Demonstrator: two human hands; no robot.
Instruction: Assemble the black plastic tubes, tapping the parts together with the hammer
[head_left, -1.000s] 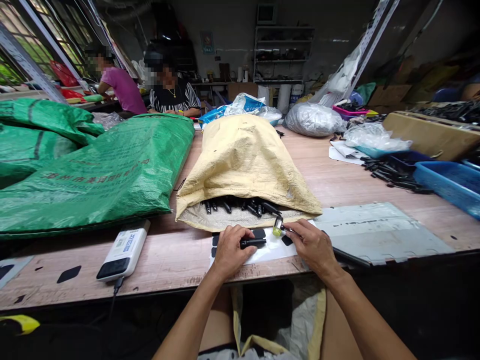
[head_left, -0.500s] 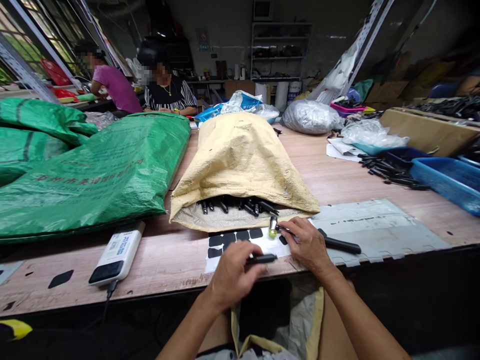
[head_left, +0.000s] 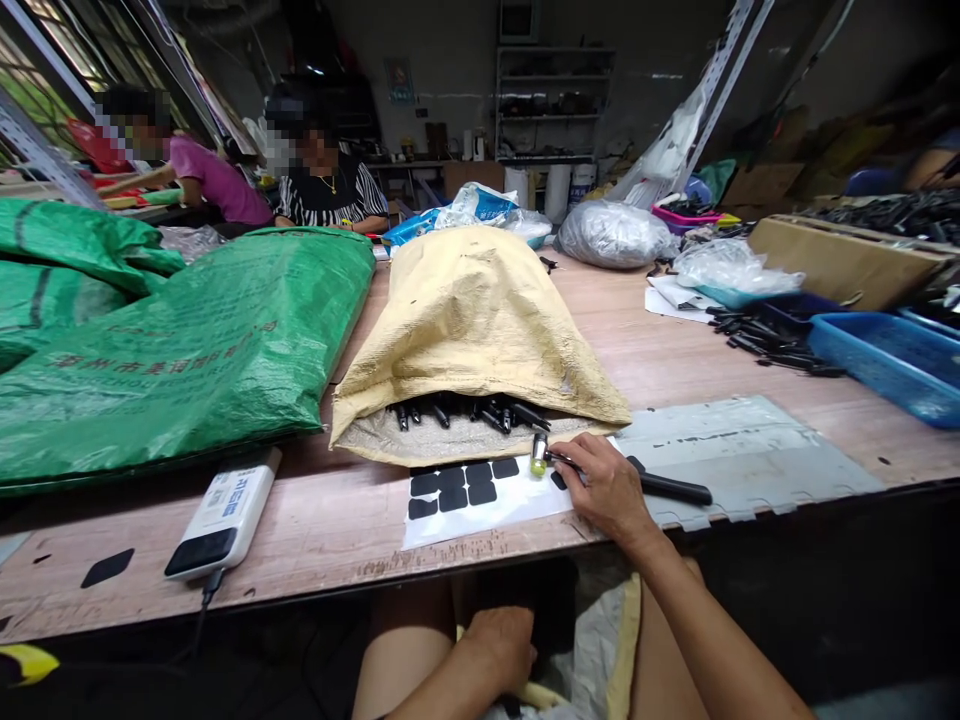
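Observation:
My right hand is closed around the handle of a small hammer at the table's front edge. The hammer's shiny head has a yellow-green end and rests over a white sheet of black rounded-square stickers. My left hand is low between my knees, below the table edge, at an open bag with a yellow rim. Its fingers are turned away and hidden, so whatever they hold does not show. Behind the sheet, a yellow woven sack lies with its mouth towards me, black parts inside.
A green sack lies left, with a white power bank and its cable before it. A grey mat, blue tray and loose black parts are to the right. Two people sit across the table.
My left hand, with a short black piece in it, has dropped from above the sticker sheet to below the table edge. The right hand keeps the hammer in place. The view has shifted slightly.

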